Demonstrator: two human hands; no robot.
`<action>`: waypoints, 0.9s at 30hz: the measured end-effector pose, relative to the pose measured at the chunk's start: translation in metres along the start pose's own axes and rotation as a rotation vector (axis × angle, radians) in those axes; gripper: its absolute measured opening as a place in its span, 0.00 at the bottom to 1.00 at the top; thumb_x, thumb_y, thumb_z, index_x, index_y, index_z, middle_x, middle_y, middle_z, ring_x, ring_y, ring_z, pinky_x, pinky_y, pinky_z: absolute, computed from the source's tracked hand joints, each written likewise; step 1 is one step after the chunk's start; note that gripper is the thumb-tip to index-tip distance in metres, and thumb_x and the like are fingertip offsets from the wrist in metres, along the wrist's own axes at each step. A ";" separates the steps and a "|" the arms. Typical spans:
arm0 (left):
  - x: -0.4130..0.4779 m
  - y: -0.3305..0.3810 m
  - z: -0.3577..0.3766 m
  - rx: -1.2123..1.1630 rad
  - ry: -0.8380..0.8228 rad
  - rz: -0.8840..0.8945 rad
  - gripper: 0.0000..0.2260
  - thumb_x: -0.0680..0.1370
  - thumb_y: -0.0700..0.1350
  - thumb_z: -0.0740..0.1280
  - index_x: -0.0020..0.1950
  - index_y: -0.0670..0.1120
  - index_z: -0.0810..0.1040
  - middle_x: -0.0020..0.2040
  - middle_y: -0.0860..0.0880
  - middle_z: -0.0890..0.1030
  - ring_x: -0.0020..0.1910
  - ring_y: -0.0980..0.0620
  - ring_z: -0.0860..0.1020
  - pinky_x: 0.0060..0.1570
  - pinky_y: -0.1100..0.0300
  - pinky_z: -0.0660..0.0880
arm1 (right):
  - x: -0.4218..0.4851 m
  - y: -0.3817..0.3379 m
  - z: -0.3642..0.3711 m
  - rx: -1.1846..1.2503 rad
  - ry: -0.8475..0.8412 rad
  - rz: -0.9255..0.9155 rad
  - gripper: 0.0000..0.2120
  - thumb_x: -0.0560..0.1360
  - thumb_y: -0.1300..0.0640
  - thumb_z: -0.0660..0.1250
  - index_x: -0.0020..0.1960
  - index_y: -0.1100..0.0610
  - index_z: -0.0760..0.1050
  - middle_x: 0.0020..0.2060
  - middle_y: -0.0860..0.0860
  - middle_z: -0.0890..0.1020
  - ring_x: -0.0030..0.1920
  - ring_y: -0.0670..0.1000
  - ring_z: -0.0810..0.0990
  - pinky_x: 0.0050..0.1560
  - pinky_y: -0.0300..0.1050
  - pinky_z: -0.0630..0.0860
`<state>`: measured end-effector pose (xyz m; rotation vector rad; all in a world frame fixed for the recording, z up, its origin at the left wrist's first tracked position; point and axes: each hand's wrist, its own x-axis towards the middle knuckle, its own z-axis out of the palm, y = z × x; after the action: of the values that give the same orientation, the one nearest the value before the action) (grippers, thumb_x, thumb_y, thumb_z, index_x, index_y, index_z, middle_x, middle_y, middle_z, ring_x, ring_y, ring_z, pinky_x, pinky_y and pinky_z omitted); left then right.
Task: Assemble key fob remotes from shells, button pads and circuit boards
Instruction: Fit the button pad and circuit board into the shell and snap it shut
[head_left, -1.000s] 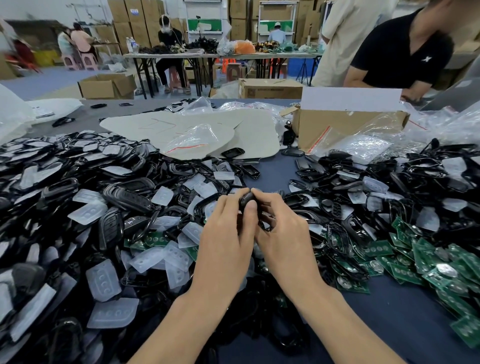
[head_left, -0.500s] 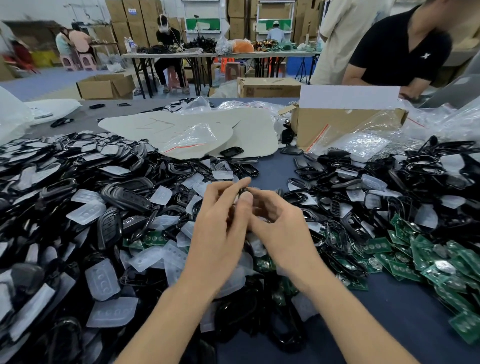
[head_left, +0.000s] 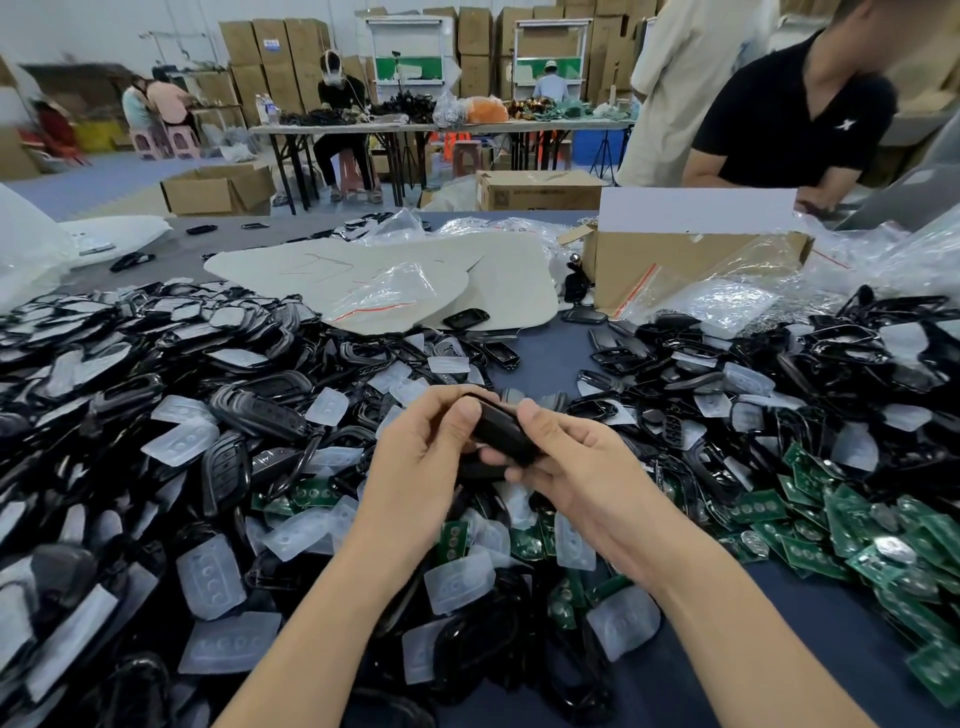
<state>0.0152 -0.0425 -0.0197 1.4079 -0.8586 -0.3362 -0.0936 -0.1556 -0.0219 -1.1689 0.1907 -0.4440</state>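
Both my hands hold one black key fob shell above the middle of the table. My left hand grips its left end with thumb on top and fingers curled over the far edge. My right hand pinches its right end, thumb on top. Heaps of black shells mixed with translucent button pads cover the left side. More black shells lie at the right, with green circuit boards in front of them.
A dark blue table carries everything. An open cardboard box and clear plastic bags stand at the back right, pale flat sheets at the back middle. A person in a black shirt leans in at the far right.
My hands have drawn slightly back toward me and turned the fob; its black back now shows flat between my thumbs, where before the fingertips hid it.
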 end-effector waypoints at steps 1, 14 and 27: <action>0.000 -0.001 0.001 0.006 0.036 0.007 0.08 0.83 0.43 0.62 0.53 0.46 0.81 0.46 0.50 0.85 0.43 0.52 0.82 0.46 0.64 0.77 | 0.001 0.001 0.003 -0.026 0.041 -0.043 0.14 0.78 0.50 0.66 0.56 0.54 0.86 0.51 0.56 0.87 0.48 0.49 0.84 0.46 0.37 0.79; -0.005 -0.002 0.009 -0.033 0.087 0.068 0.10 0.80 0.52 0.63 0.53 0.49 0.78 0.45 0.54 0.85 0.39 0.54 0.84 0.38 0.67 0.78 | -0.003 0.003 0.016 -0.314 0.160 -0.273 0.13 0.82 0.63 0.63 0.56 0.49 0.82 0.49 0.48 0.87 0.44 0.47 0.86 0.42 0.36 0.80; -0.006 -0.006 0.011 0.045 0.079 0.055 0.07 0.83 0.46 0.60 0.52 0.51 0.78 0.39 0.59 0.82 0.34 0.63 0.78 0.37 0.69 0.75 | -0.008 0.009 0.015 -0.515 0.239 -0.326 0.12 0.83 0.59 0.62 0.60 0.53 0.83 0.42 0.37 0.85 0.38 0.39 0.83 0.39 0.28 0.75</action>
<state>0.0053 -0.0470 -0.0285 1.4276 -0.8430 -0.2195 -0.0930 -0.1369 -0.0249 -1.6612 0.3363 -0.8578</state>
